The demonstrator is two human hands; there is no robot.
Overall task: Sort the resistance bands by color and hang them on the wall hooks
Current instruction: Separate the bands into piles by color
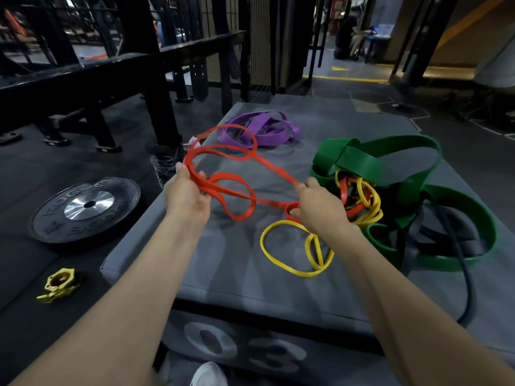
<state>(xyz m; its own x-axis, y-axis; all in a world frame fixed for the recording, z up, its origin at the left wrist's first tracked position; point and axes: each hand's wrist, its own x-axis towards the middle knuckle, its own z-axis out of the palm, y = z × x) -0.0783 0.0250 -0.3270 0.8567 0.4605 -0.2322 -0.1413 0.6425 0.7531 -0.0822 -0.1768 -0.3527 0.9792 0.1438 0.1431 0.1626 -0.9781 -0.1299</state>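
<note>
At lower left of the frame a yellow collar clamp [59, 285] and a black weight plate [86, 208] are seen on the floor. At centre left, several red bands [223, 160] are gathered in the curled fingers of the left hand [186, 195]; their far ends are pinched by the right hand [320, 207] at centre, above the grey padded box [172, 254]. A sorted purple pile [262, 129] is shown at upper centre. Yellow bands [295, 249], green bands [390, 168] and black bands [451, 238] are left tangled at right. Colour sorting is judged to be in hand; next, the reds must be freed from the tangle. No wall hooks can be identified.
</note>
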